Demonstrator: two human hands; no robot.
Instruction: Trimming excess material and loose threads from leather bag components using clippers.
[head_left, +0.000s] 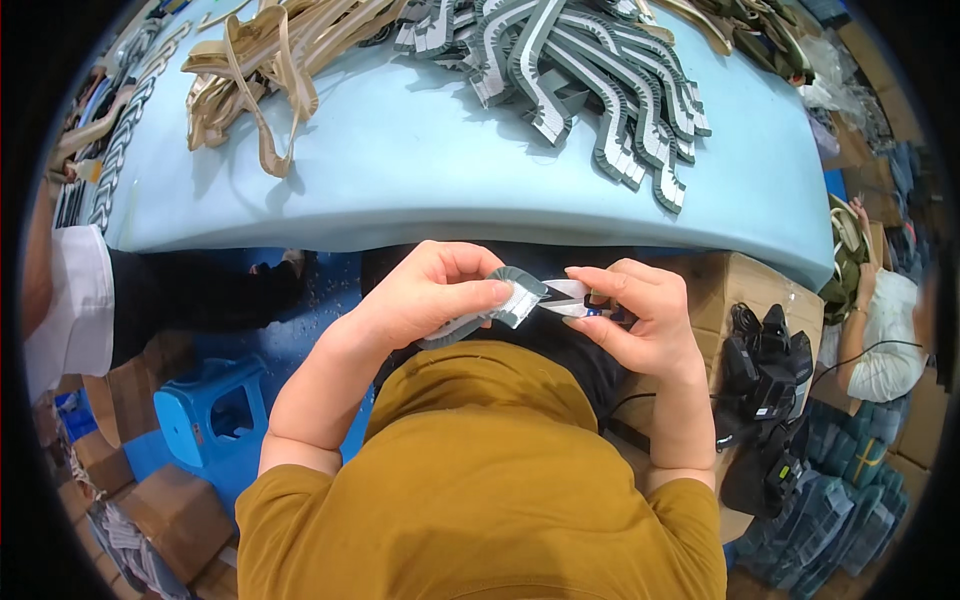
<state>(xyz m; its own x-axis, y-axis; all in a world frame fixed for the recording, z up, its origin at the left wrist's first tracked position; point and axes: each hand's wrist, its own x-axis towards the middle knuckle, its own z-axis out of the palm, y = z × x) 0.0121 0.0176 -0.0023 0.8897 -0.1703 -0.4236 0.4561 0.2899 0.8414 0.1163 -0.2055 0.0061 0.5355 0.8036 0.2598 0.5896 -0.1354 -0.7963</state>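
My left hand (430,290) pinches a curved fabric strip (522,298), dark grey-green along its edge and white inside, between thumb and fingers. Part of the strip hangs below that hand, over my lap. In my right hand (645,315) is a pair of thread snips (566,298) with pale blades. Their tips are apart and point left, at or very near the strip's end. Similar green and white strips (600,90) lie heaped on the light blue table (400,195) beyond my hands. To their left is a tangled pile of beige strips (270,70).
A blue plastic stool (210,410) stands on the floor at left. A cardboard box (700,290) at right carries black devices (770,360) with a cable. One person (75,300) is at the left, another (885,335) at the right. Bundled dark fabric (830,520) lies lower right.
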